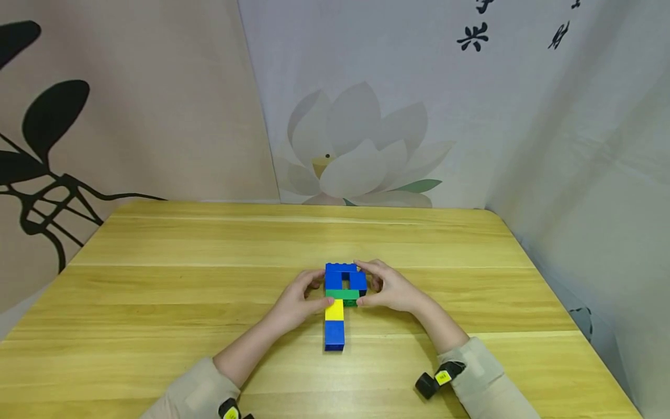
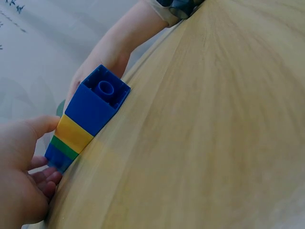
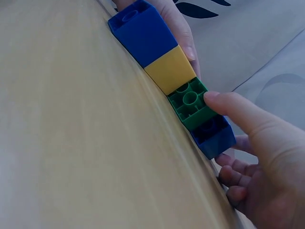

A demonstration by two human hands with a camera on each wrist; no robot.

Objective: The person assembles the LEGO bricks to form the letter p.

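Note:
A structure of joined toy building bricks lies on the wooden table, between both hands. Its far end is a blue brick frame (image 1: 333,280) around a small gap. A green brick (image 1: 341,294) closes the near side of the frame, then come a yellow brick (image 1: 334,311) and a blue brick (image 1: 334,336). My left hand (image 1: 298,302) holds the left side, thumb by the yellow brick and fingers along the blue frame. From the right, my right hand (image 1: 394,289) grips it, thumb on the green brick's hollow underside (image 3: 190,98) and fingers around the blue end.
The wooden table (image 1: 183,302) spreads around the bricks. Behind it hangs a pale cloth backdrop (image 1: 366,58) with a printed lotus, and another cloth (image 1: 591,174) borders the right side. Both wrists wear black straps with cameras (image 1: 428,384).

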